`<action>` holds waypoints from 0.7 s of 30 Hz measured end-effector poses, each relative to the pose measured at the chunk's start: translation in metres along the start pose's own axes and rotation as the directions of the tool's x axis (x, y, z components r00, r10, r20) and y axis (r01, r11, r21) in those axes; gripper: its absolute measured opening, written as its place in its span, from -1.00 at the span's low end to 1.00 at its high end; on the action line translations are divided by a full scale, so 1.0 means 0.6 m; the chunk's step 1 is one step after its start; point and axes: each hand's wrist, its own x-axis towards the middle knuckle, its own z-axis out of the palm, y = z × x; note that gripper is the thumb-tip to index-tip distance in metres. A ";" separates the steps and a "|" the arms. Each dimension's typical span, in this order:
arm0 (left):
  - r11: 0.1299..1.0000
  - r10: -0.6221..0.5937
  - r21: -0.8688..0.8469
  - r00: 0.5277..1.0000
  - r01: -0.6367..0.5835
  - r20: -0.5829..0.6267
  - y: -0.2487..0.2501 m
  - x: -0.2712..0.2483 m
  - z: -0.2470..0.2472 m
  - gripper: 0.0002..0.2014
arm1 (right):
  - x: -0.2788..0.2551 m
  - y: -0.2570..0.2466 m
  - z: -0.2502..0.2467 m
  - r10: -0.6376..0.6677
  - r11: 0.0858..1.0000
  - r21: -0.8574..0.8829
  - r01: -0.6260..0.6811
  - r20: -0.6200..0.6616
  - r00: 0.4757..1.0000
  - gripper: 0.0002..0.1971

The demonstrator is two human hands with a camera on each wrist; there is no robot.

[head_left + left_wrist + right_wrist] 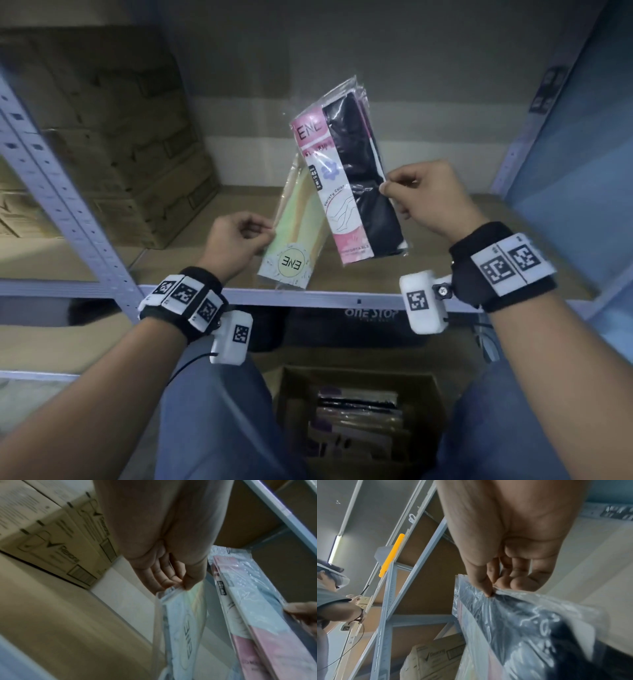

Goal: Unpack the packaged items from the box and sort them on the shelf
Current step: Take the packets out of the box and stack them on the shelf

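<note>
1. Sorting is the step we judge to be in hand: two packets are already out of the box (356, 411), which sits open on the floor between our knees with more packets stacked inside.
2. Our left hand (236, 240) pinches the edge of the pale green packet (298, 236) between thumb and curled fingers (164, 580); the packet hangs tilted above the front of the shelf (342, 297), its round label upside down.
3. Our right hand (428, 195) pinches the side edge of the pink-and-black packet (349, 185) the same way — thumb against forefinger, the other fingers (517, 574) folded in. This packet is held higher and overlaps the green one in the head view.
4. Neither packet touches the shelf board yet, as far as we can tell.
5. Next move, in our judgement: choose a separate spot on the bare board for each kind and lay them down apart, clear of the cardboard cartons (113, 137) stacked at the left.
6. Hard to make out — whether the two packets touch each other, what the small print says, and how many packets remain in the box, which is dim.
7. Both wrist views are blurred; the right one also catches another person (332, 599) at the neighbouring rack, cut off at the frame edge.
</note>
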 end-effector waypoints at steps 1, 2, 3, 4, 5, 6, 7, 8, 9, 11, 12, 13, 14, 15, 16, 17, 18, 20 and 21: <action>1.000 -0.009 -0.020 0.999 0.008 -0.033 -0.002 0.003 -0.013 -0.91 | 0.007 -0.001 0.015 0.001 1.000 0.015 -0.001 0.000 1.000 -0.81; 0.999 -0.019 -0.040 0.998 0.017 -0.063 -0.004 0.006 -0.026 -0.92 | 0.013 -0.002 0.031 0.004 0.999 0.041 -0.004 -0.005 1.000 -0.84; 0.998 -0.033 -0.059 0.995 0.028 -0.094 -0.007 0.008 -0.038 -0.91 | 0.019 -0.004 0.047 0.009 0.997 0.074 -0.008 -0.009 1.000 -0.89; 0.996 -0.049 -0.077 0.991 0.040 -0.123 -0.010 0.009 -0.050 -0.92 | 0.025 -0.006 0.062 0.013 0.994 0.104 -0.012 -0.008 1.000 -0.93; 0.994 -0.064 -0.093 0.987 0.051 -0.150 -0.015 0.010 -0.062 -0.92 | 0.030 -0.007 0.078 0.019 0.992 0.126 -0.018 -0.004 1.000 -0.94; 0.992 -0.078 -0.108 0.982 0.060 -0.171 -0.020 0.011 -0.072 -0.93 | 0.034 -0.007 0.093 0.028 0.990 0.137 -0.028 0.004 1.000 -0.94; 0.990 -0.090 -0.120 0.977 0.068 -0.191 -0.025 0.011 -0.082 -0.93 | 0.039 -0.006 0.108 0.037 0.988 0.146 -0.039 0.015 0.999 -0.94; 0.989 -0.100 -0.129 0.973 0.073 -0.210 -0.031 0.012 -0.091 -0.92 | 0.043 -0.006 0.122 0.047 0.986 0.160 -0.051 0.029 0.998 -0.94; 0.988 -0.110 -0.135 0.968 0.081 -0.227 -0.037 0.012 -0.099 -0.92 | 0.047 -0.006 0.136 0.059 0.981 0.182 -0.067 0.047 0.997 -0.93; 0.984 -0.138 -0.142 0.959 0.106 -0.246 -0.051 0.015 -0.113 -0.92 | 0.054 -0.005 0.165 0.090 0.969 0.221 -0.108 0.092 0.992 -0.92; 0.982 -0.156 -0.141 0.954 0.122 -0.255 -0.059 0.016 -0.119 -0.92 | 0.057 -0.003 0.179 0.102 0.965 0.230 -0.125 0.112 0.988 -0.89; 0.980 -0.173 -0.138 0.949 0.140 -0.265 -0.068 0.018 -0.125 -0.92 | 0.060 0.000 0.193 0.117 0.961 0.235 -0.145 0.132 0.984 -0.85; 0.979 -0.188 -0.134 0.944 0.156 -0.272 -0.077 0.021 -0.130 -0.92 | 0.063 0.003 0.207 0.135 0.956 0.241 -0.170 0.152 0.979 -0.82; 0.976 -0.202 -0.131 0.939 0.172 -0.277 -0.086 0.022 -0.135 -0.92 | 0.066 0.009 0.221 0.158 0.949 0.246 -0.198 0.174 0.972 -0.81; 0.974 -0.218 -0.130 0.935 0.188 -0.281 -0.095 0.025 -0.140 -0.93 | 0.070 0.015 0.235 0.183 0.941 0.248 -0.229 0.197 0.963 -0.81; 0.970 -0.236 -0.131 0.930 0.206 -0.282 -0.104 0.028 -0.144 -0.93 | 0.073 0.022 0.250 0.210 0.932 0.249 -0.264 0.222 0.952 -0.80; 0.965 -0.256 -0.127 0.926 0.229 -0.277 -0.114 0.032 -0.148 -0.94 | 0.076 0.029 0.265 0.238 0.922 0.245 -0.299 0.248 0.939 -0.80; 0.946 -0.321 -0.133 0.911 0.296 -0.258 -0.136 0.043 -0.154 -0.95 | 0.081 0.042 0.295 0.290 0.905 0.232 -0.358 0.281 0.915 -0.79; 0.931 -0.362 -0.142 0.897 0.335 -0.253 -0.149 0.051 -0.158 -0.96 | 0.083 0.048 0.308 0.313 0.897 0.222 -0.381 0.290 0.904 -0.78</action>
